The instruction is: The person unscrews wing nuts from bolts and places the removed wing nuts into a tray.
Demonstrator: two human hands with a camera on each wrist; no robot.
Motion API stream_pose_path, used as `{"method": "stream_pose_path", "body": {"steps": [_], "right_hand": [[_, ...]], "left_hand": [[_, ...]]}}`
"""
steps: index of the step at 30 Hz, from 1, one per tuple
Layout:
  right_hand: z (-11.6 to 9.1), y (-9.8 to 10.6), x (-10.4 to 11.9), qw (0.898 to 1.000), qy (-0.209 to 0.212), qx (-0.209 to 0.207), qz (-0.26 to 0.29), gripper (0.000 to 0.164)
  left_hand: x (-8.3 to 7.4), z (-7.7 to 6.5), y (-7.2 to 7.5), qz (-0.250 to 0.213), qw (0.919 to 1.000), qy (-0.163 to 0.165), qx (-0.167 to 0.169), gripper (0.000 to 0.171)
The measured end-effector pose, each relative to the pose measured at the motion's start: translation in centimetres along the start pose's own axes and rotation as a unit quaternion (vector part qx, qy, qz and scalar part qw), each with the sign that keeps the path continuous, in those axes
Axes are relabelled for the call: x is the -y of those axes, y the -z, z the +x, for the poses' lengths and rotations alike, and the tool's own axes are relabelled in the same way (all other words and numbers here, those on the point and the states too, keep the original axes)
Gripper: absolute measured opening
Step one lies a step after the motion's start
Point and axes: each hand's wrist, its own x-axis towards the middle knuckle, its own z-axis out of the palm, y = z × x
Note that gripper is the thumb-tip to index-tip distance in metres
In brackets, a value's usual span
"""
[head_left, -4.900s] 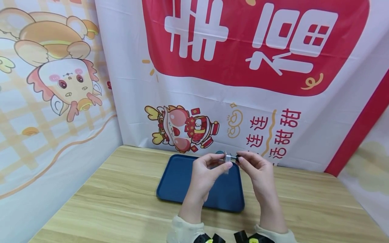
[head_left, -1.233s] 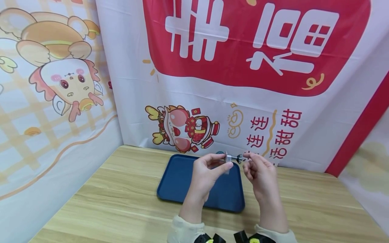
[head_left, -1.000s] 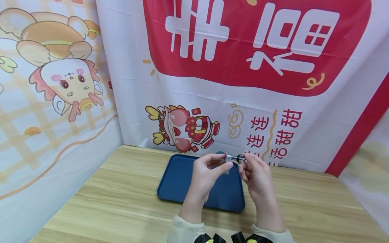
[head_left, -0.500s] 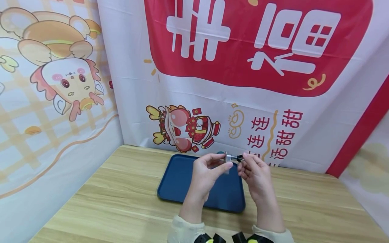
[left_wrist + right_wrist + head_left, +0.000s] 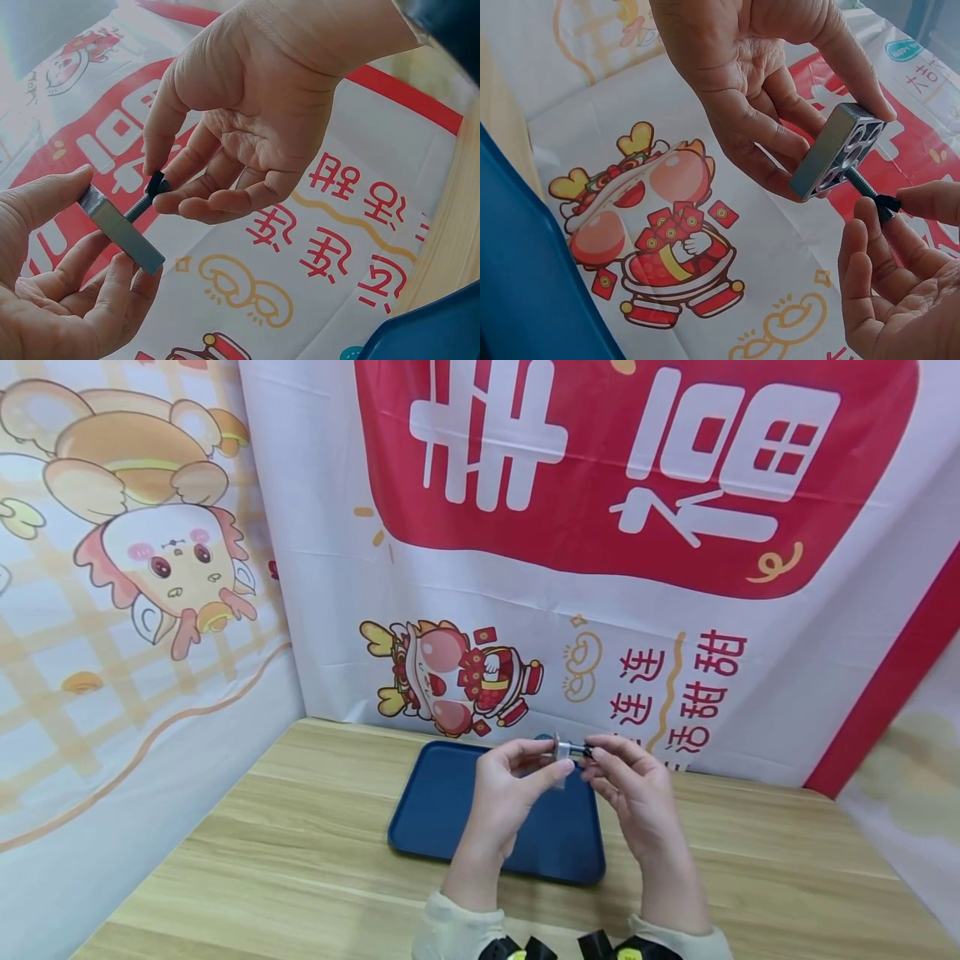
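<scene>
Between the thumb and fingers of my left hand (image 5: 502,789) is a small silver metal block (image 5: 829,154), its hollowed face showing round recesses in the right wrist view. A threaded bolt (image 5: 862,182) sticks out of that face toward the right hand. At the bolt's far end sits a black wing nut (image 5: 888,205). My right hand (image 5: 637,789) pinches the wing nut between thumb and fingers, which partly cover it; its other fingers are loosely bent in the left wrist view (image 5: 251,112). Both hands are raised over the back right part of the tray.
Below the hands a dark blue tray (image 5: 442,814) lies on the wooden table (image 5: 300,852). A white cloth with red print (image 5: 480,577) hangs right behind the tray. Another printed cloth (image 5: 150,710) closes off the left side.
The right fingers came off the wing nut about a second ago, with its wings showing, then returned and now pinch it again. The left hand and block have stayed in place.
</scene>
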Motion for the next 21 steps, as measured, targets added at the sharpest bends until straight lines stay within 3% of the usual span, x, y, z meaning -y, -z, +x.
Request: {"method": "stream_pose_path", "body": {"steps": [10,16,21], "right_hand": [[0.08,0.32,-0.25,0.998,0.03,0.011,-0.058,0.018],[0.2,0.45,-0.4,0.99,0.06,0.01,-0.128,0.024],[0.39,0.4,-0.52,0.986,0.09,0.01,-0.144,0.029]], "left_hand": [[0.05,0.05,0.05,-0.002,1.0,0.002,-0.001,0.034],[0.03,0.03,0.14,-0.004,1.0,0.004,0.0,0.034],[0.01,0.03,0.22,-0.008,1.0,0.004,0.002,0.034]]}}
